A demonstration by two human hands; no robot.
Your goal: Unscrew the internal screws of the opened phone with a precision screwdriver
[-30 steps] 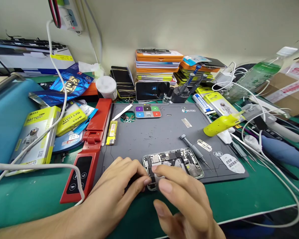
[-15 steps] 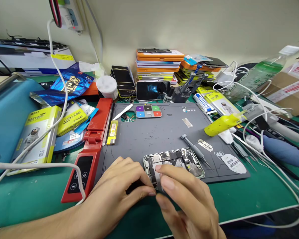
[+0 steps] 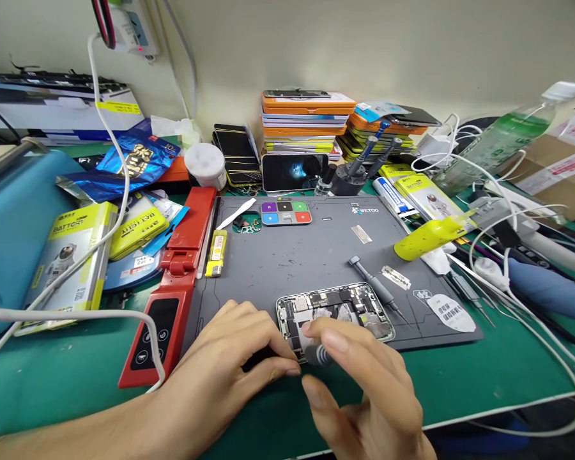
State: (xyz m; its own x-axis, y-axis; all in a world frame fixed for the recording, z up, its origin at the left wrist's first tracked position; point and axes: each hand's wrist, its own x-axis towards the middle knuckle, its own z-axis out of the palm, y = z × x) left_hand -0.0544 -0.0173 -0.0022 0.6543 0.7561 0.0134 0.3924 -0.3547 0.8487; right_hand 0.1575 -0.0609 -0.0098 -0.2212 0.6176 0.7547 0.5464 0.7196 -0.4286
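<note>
An opened phone (image 3: 335, 300), its inner boards and parts bare, lies at the near edge of the grey work mat (image 3: 273, 255). My left hand (image 3: 242, 354) is closed at the phone's near left corner, thumb and forefinger pinching its edge. Over the phone's near side, my right hand (image 3: 368, 383) has its fingers around a grey screwdriver (image 3: 319, 355), of which only the ribbed end shows. The tool's tip is hidden. Thumb and forefinger of that hand stand apart. Another grey screwdriver (image 3: 376, 284) lies against the phone's right side.
A razor blade (image 3: 395, 277) and a yellow bottle (image 3: 424, 239) are on the right. Left of the mat stands a red folding device (image 3: 156, 338) with a white cable (image 3: 100, 317) across it. A yellow lighter (image 3: 216, 253) and a coloured screw tray (image 3: 286, 213) sit on the mat.
The fingers of my right hand have spread and lifted slightly, showing more of the screwdriver's ribbed end. My left hand and the phone have stayed in place.
</note>
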